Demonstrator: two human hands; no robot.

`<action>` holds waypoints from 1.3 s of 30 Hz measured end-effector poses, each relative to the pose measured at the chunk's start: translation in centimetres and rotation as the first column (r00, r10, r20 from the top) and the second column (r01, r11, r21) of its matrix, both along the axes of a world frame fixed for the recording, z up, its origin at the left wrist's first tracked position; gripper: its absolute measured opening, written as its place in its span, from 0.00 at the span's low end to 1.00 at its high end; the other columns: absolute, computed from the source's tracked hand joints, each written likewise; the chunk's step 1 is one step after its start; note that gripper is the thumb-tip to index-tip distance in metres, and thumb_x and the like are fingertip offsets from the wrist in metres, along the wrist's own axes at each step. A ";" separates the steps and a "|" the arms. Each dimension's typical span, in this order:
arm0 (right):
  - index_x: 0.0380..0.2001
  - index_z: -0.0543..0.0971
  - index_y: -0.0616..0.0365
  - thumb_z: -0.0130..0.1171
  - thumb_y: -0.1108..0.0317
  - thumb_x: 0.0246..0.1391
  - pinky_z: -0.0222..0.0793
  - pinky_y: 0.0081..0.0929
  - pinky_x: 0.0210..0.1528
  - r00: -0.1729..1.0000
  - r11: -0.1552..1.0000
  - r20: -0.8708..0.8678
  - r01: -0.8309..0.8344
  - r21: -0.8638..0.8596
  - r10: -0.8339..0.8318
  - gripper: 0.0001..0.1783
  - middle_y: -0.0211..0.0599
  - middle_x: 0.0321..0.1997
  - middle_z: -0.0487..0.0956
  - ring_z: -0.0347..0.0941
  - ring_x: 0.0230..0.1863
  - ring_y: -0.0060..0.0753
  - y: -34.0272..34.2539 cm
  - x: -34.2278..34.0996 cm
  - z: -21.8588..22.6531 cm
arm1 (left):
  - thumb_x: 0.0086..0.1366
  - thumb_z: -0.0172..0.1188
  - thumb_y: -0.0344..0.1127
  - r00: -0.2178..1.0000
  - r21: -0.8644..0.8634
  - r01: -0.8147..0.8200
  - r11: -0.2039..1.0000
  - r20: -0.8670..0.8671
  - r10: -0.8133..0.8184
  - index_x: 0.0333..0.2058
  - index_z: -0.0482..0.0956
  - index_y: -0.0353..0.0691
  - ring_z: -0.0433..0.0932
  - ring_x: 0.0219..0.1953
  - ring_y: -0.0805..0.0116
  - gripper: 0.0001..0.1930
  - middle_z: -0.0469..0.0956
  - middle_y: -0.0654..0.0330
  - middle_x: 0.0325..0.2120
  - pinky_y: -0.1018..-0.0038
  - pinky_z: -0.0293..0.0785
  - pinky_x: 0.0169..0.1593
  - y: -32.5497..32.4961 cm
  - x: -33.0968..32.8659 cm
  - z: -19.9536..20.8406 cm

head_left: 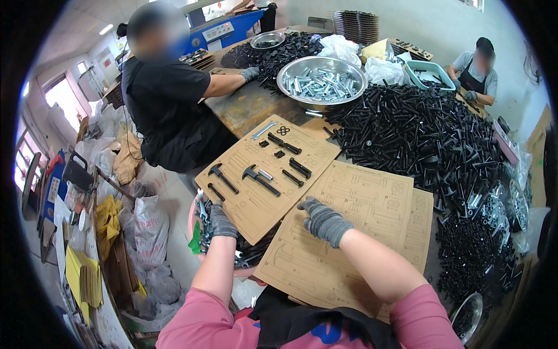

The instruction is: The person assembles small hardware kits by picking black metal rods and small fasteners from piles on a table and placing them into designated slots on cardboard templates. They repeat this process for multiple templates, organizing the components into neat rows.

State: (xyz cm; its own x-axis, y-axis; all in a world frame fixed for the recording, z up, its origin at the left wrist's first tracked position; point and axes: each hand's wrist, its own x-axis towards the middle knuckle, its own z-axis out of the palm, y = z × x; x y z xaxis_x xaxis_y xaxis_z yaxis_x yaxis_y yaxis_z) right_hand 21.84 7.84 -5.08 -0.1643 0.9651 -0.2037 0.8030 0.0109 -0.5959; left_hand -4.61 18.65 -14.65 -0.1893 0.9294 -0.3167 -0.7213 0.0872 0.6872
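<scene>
Between the two grey-gloved hands lies a brown cardboard tray with tool-shaped cut-outs (256, 174), partly filled with black hammers, bolts and small fittings. It sits tilted on the crowded workbench, its long axis running from lower left, by the person's body, up toward the upper right, where a shiny steel bowl of silver bolts (321, 81) stands. The left hand (222, 221) grips the tray's near-left corner — fingers curled over the edge, holding the card itself. The right hand (323, 220) rests just beside the tray's lower right edge, fingers spread fairly wide and pressed flat on a second, empty cardboard sheet printed with outlines (343, 232) that lies under and to the right of the filled tray; it holds nothing.

Of the two, the left hand is the one already on the filled tray; the right touches only the blank sheet beneath. A great heap of black bolts (418, 134) covers the bench to the right, well apart from both hands. Across the bench, a person in a black shirt (163, 99) reaches a gloved hand toward another pile of dark hardware.
</scene>
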 end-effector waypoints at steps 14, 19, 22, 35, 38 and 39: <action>0.42 0.70 0.55 0.54 0.72 0.44 0.69 0.24 0.39 0.844 0.881 -0.377 0.456 0.127 -0.382 0.17 0.41 0.50 0.69 0.69 0.46 0.36 -14.9 13.2 0.9 | 0.53 0.57 0.44 0.885 -0.167 -0.168 0.972 -0.459 0.075 0.38 0.74 0.40 0.75 0.29 0.58 0.17 0.76 0.56 0.33 0.59 0.72 0.34 20.4 -9.3 -7.3; 0.42 0.70 0.55 0.55 0.73 0.43 0.70 0.24 0.35 0.803 0.791 -0.224 0.589 0.166 -0.552 0.19 0.42 0.50 0.69 0.73 0.38 0.39 -18.4 14.3 2.3 | 0.50 0.61 0.53 0.752 -0.220 -0.082 0.972 -0.653 -0.084 0.38 0.76 0.35 0.74 0.32 0.64 0.26 0.75 0.56 0.36 0.66 0.70 0.37 20.9 -8.5 -5.9; 0.41 0.70 0.54 0.57 0.71 0.42 0.70 0.33 0.42 0.757 0.705 -0.108 0.642 0.301 -0.644 0.19 0.46 0.51 0.67 0.70 0.43 0.47 -20.7 15.4 0.4 | 0.56 0.57 0.44 0.653 -0.103 -0.099 0.990 -0.757 -0.014 0.44 0.70 0.33 0.73 0.35 0.67 0.22 0.75 0.56 0.34 0.71 0.70 0.38 20.7 -6.9 -7.0; 0.51 0.65 0.51 0.52 0.59 0.48 0.66 0.33 0.46 0.641 0.610 0.009 0.726 0.317 -0.767 0.25 0.48 0.49 0.70 0.70 0.44 0.47 -24.1 17.2 -3.6 | 0.52 0.58 0.30 -0.017 -0.179 0.919 0.353 -0.910 -0.415 0.55 0.57 0.35 0.61 0.54 0.59 0.32 0.63 0.48 0.51 0.74 0.56 0.56 -6.9 11.6 6.0; 0.55 0.60 0.52 0.52 0.54 0.48 0.56 0.33 0.57 0.622 0.623 0.053 0.769 0.145 -0.781 0.31 0.48 0.60 0.58 0.58 0.58 0.46 -23.4 16.1 -2.3 | 0.51 0.56 0.29 0.046 -0.060 0.953 0.296 -0.940 -0.338 0.55 0.58 0.35 0.61 0.55 0.55 0.31 0.60 0.46 0.53 0.72 0.55 0.57 -9.9 14.8 5.0; 0.55 0.60 0.52 0.52 0.54 0.48 0.56 0.33 0.57 0.621 0.622 0.063 0.766 0.164 -0.781 0.31 0.49 0.60 0.57 0.58 0.58 0.46 -23.6 16.0 -2.2 | 0.51 0.56 0.31 -0.043 -0.086 0.962 0.260 -0.985 -0.168 0.55 0.57 0.36 0.58 0.56 0.53 0.32 0.55 0.46 0.55 0.72 0.53 0.58 -10.9 15.8 5.0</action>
